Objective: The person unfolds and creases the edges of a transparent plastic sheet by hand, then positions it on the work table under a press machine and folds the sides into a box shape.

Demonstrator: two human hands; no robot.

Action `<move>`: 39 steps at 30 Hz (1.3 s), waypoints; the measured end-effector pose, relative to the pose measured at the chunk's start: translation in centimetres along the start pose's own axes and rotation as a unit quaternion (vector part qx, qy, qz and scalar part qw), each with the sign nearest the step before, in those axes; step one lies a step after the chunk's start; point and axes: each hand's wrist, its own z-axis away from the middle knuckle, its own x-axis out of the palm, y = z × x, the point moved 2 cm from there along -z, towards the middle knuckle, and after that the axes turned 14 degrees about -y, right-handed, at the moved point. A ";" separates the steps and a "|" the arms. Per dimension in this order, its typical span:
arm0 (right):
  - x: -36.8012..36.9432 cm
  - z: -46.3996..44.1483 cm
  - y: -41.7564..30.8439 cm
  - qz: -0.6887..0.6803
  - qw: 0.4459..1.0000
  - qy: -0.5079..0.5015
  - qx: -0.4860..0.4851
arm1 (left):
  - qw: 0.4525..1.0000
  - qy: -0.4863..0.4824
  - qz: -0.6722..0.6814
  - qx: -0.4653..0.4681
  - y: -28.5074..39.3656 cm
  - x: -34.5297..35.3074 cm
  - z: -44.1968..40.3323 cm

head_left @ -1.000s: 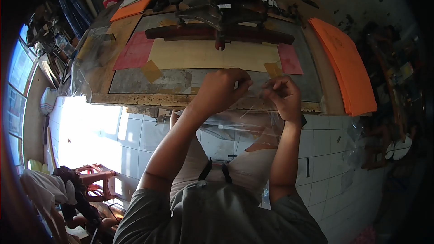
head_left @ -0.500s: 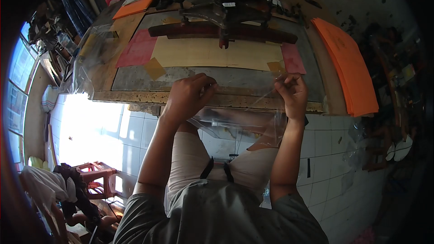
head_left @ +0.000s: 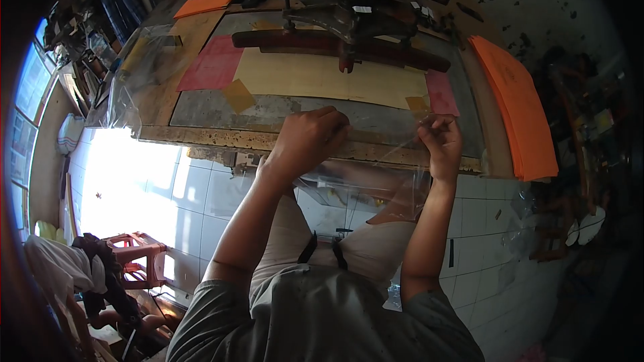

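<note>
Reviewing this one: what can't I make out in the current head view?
All in the head view:
- Left hand: its own back hides whether the fingertips pinch the clear plastic.
- Clear plastic: transparency and glare blur its full outline.
- Dark metal frame: its upper end is cut off by the top edge.
- Orange stack: marks too faint and small to read.

small workshop, worn workbench (head_left: pixel 218 137), heavy metal machine (head_left: pixel 370 25), stacked orange sheets (head_left: pixel 518 110), patchy wall (head_left: pixel 530 3)

Left hand (head_left: pixel 307 142) and right hand (head_left: pixel 444 145) hover apart, both curled, seemingly pinching.
</note>
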 end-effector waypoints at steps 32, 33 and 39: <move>0.1 0.2 0.1 -0.015 1.000 -0.009 -0.010 | 1.000 0.009 -0.028 -0.005 0.5 1.0 -0.8; 0.1 0.2 0.0 -0.017 1.000 -0.010 -0.009 | 1.000 0.010 -0.024 -0.009 0.5 1.1 -0.8; 0.0 0.2 0.1 -0.025 1.000 -0.013 -0.013 | 0.999 -0.010 0.007 -0.043 0.7 1.0 -1.1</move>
